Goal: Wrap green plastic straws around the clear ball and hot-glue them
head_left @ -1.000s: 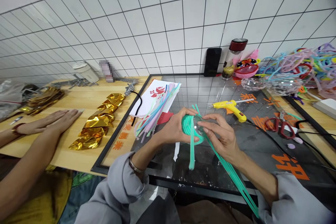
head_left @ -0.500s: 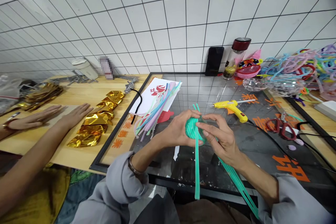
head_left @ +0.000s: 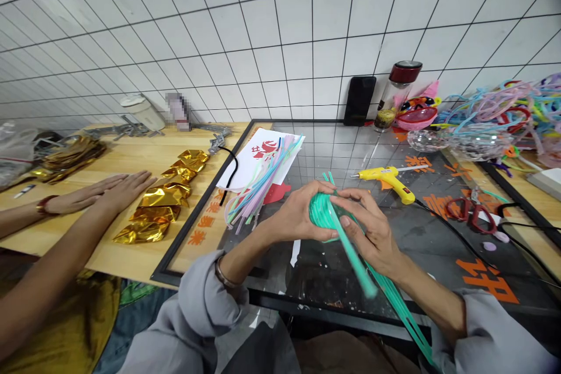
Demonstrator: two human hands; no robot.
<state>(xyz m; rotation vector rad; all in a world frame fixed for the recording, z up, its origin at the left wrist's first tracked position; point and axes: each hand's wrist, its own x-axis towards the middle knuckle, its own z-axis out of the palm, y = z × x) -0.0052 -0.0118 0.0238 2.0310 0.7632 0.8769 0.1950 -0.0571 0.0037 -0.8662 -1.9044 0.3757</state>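
Note:
My left hand (head_left: 294,213) curls round a roundish piece wound with green strips (head_left: 322,211), steadying it above the dark tabletop. On its right side, my right hand (head_left: 371,225) pinches a green strip (head_left: 354,257) where it leaves the wound piece. The strip's free end swings down and to the right, smeared by motion. More long green strips (head_left: 401,310) trail below my right hand toward my lap. Two short green ends stick up behind the piece. My right fingertips partly cover the winding.
Pastel strips (head_left: 263,178) lie over white paper (head_left: 239,163) to the left. A yellow glue gun (head_left: 385,179) and red-handled scissors (head_left: 471,213) lie right. A phone (head_left: 359,100) and bottle (head_left: 393,96) stand by the wall. At left, a co-worker's hands (head_left: 118,193) rest near folded gold foil (head_left: 164,201).
The green strip that hung straight down has swung to the right and now slants across the winding. The co-worker's hands have come together on the wooden table.

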